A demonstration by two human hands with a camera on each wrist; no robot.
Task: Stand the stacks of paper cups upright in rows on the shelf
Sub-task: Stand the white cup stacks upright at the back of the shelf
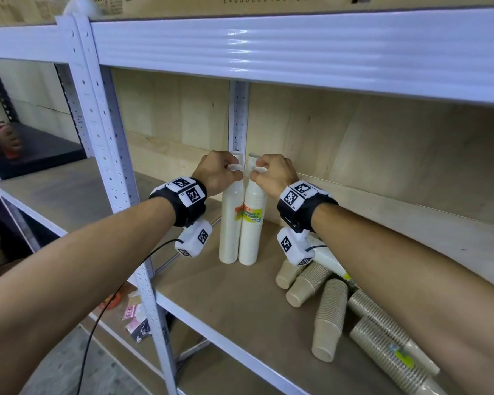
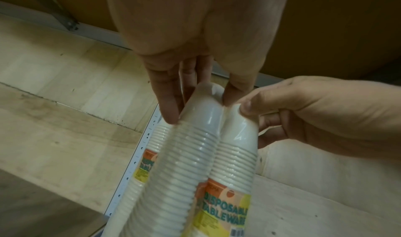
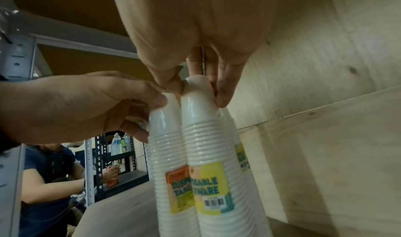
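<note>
At the back left of the shelf [image 1: 200,292], against the wooden back panel [image 1: 311,132] and the white upright post [image 1: 238,118], two tall white cup stacks stand side by side and touching, wide ends down. The left hand [image 1: 218,171] pinches the narrow top of the left stack [image 1: 229,223] between thumb and fingertips, and the right hand [image 1: 275,173] grips the top of the right stack [image 1: 251,229] the same way. Holding them high up likely lets each hand steady a tall, tippy column while nudging it straight beside its neighbour. The wrist views show a third white stack close behind these two, so a row seems started in the corner. To the right, several brown cup stacks [image 1: 330,317] lie on their sides on the shelf, not yet stood up.
</note>
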